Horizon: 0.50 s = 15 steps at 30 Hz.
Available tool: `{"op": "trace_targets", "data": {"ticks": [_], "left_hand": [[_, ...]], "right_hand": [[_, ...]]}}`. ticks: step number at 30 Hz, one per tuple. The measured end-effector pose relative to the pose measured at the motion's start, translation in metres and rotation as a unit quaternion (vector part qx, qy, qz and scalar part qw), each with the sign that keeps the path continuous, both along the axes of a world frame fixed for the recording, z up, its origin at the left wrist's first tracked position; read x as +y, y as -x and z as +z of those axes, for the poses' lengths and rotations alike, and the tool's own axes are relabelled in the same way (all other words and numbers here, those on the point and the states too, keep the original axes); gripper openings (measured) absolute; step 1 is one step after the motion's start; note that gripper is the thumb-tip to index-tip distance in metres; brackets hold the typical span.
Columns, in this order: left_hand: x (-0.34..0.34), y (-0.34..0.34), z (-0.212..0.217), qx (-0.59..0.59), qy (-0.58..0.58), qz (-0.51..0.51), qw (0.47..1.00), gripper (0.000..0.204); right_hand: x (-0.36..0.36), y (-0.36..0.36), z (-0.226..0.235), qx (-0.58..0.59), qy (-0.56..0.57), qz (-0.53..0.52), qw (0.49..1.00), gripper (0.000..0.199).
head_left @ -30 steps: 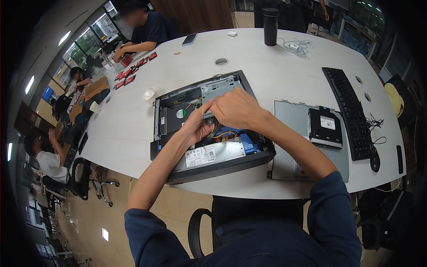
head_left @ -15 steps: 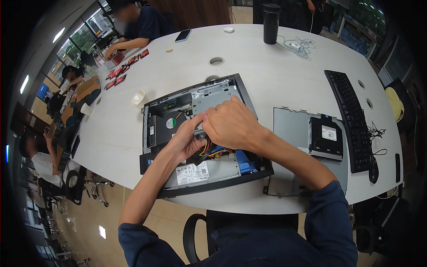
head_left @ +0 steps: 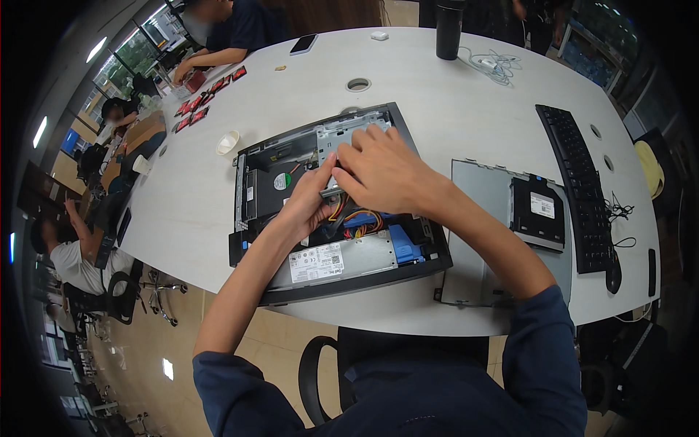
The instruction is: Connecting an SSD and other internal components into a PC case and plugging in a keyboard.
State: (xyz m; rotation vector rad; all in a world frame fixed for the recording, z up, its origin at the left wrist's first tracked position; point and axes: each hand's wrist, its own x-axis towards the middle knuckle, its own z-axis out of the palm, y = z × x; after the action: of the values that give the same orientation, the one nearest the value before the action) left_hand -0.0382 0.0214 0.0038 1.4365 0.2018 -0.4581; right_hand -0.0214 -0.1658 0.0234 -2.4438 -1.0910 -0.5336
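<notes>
An opened desktop computer case lies flat in front of me, its insides exposed. My left hand reaches into its middle, thumb up and fingers closed round the near edge of a grey metal drive cage. On the cage's right part, my right hand lies with curled fingers, its thumb beside my left thumb. The palm hides what its fingertips touch. Below the hands show coloured cables, a silver power supply and a blue plastic part. A black fan housing sits left of my left hand.
Right of the case lies a metal side panel bearing a black optical drive. Beyond are a keyboard and a mouse. A paper cup, phone and black tumbler stand or lie farther off. People sit at left.
My right hand has loosened from a tight fist, its fingers lifting and spreading slightly over the cage. Both hands remain at the cage. The whole view has shifted a little.
</notes>
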Motion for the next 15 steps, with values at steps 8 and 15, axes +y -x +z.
{"op": "trace_targets", "data": {"ticks": [8, 15], "left_hand": [[-0.001, -0.022, -0.049, -0.027, -0.065, 0.002, 0.998, 0.053], [-0.008, -0.01, -0.007, 0.038, -0.103, 0.008, 0.994, 0.04]], "right_hand": [[-0.043, -0.024, -0.01, 0.12, -0.143, -0.116, 0.976, 0.066], [-0.054, -0.027, -0.029, 0.255, -0.089, -0.102, 0.957, 0.103]]}}
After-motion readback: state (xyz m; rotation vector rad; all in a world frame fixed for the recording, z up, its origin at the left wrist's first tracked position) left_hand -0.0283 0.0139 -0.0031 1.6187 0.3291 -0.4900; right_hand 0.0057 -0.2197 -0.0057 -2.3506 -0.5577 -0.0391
